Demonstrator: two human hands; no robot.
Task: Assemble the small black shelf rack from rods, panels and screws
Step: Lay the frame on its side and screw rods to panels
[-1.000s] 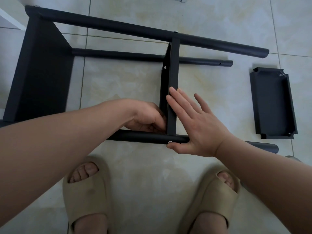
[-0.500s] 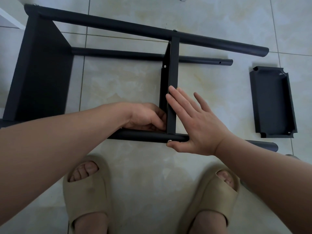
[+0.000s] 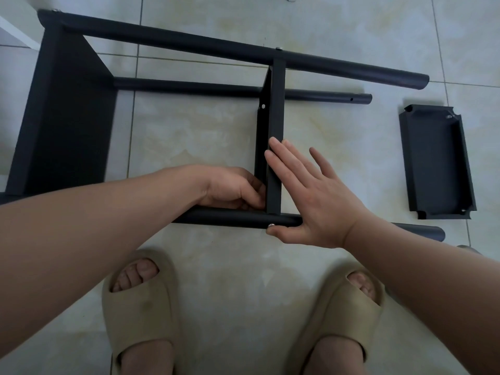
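The black rack lies on its side on the tiled floor, with a far rod (image 3: 189, 43), a thinner rod (image 3: 189, 86), a near rod (image 3: 230, 216) and a large end panel (image 3: 65, 117) at the left. A narrow middle panel (image 3: 276, 109) stands between the rods. My left hand (image 3: 232, 190) is curled at the inner corner where this panel meets the near rod; its fingertips are hidden. My right hand (image 3: 311, 193) lies flat with straight fingers against the panel's right side. Its thumb touches a silver screw (image 3: 270, 225) in the near rod.
A loose black panel (image 3: 435, 163) lies tray-side up on the floor at the right, apart from the rack. My feet in beige sandals (image 3: 140, 307) (image 3: 349, 307) stand just below the near rod. A white edge (image 3: 16, 31) shows at the top left.
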